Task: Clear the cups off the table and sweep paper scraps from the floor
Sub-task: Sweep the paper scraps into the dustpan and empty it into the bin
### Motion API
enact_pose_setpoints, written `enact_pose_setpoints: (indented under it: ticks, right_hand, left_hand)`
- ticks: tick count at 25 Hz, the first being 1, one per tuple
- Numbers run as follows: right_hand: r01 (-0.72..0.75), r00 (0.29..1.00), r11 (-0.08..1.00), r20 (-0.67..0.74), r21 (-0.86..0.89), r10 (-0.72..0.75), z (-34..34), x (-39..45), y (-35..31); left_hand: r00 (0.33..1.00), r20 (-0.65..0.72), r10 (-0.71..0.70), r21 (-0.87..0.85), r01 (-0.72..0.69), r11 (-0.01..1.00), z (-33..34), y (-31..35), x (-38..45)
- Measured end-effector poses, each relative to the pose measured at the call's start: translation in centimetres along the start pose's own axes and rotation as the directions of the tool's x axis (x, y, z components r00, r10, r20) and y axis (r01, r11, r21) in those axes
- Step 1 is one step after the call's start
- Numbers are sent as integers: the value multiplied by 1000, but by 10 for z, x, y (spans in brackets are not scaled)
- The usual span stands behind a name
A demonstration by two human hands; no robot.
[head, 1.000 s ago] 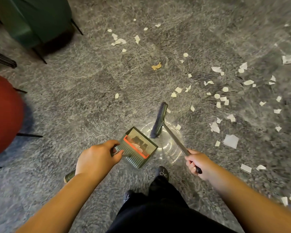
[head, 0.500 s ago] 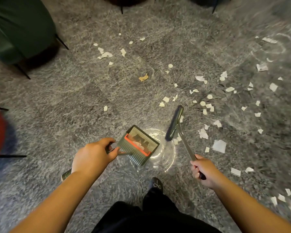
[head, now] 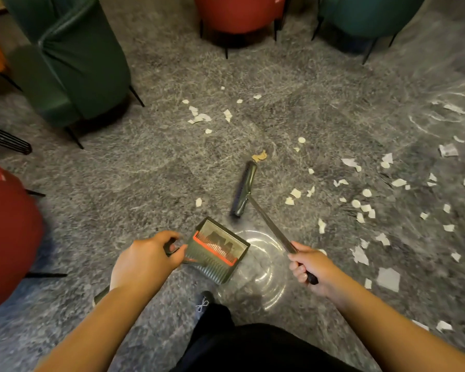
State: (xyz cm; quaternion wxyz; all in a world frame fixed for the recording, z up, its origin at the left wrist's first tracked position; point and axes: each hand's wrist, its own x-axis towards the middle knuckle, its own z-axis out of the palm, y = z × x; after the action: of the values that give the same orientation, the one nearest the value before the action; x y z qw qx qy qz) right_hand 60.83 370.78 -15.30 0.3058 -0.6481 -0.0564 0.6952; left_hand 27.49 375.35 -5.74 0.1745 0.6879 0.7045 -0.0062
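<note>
My left hand point(head: 145, 260) grips the handle of a dark green dustpan point(head: 218, 251) with an orange comb strip, its mouth facing away from me on the grey floor. My right hand point(head: 310, 265) grips the metal handle of a broom, whose dark brush head point(head: 243, 189) reaches out past the dustpan, just short of a tan scrap point(head: 259, 156). White paper scraps point(head: 365, 208) lie scattered over the floor to the right, with a smaller cluster point(head: 199, 116) farther ahead. No cups are in view.
A green chair point(head: 73, 57) stands at the upper left, a red chair point(head: 239, 12) and a teal chair point(head: 365, 14) at the top, another red chair point(head: 8, 232) at the left. My dark-trousered leg and shoe point(head: 203, 304) are below the dustpan.
The broom head has swung forward and away from the dustpan toward the tan scrap. The view has tilted up, bringing more chairs into sight. The dustpan has stayed by my left hand.
</note>
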Motion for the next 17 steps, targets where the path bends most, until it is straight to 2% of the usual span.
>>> enact_pose_setpoints:
  ticks: [7, 13, 17]
  right_hand:
    - [-58, 998, 997, 28, -60, 60, 136, 53, -49]
    - [-134, 991, 982, 11, -130, 137, 196, 108, -87]
    - [-196, 977, 967, 48, -164, 206, 217, 155, -111]
  left_hand:
    - [997, -10, -79, -41, 79, 996, -34, -93, 60]
    - [988, -31, -148, -44, 147, 988, -41, -131, 92]
    - [977, -5, -212, -28, 211, 977, -41, -134, 126]
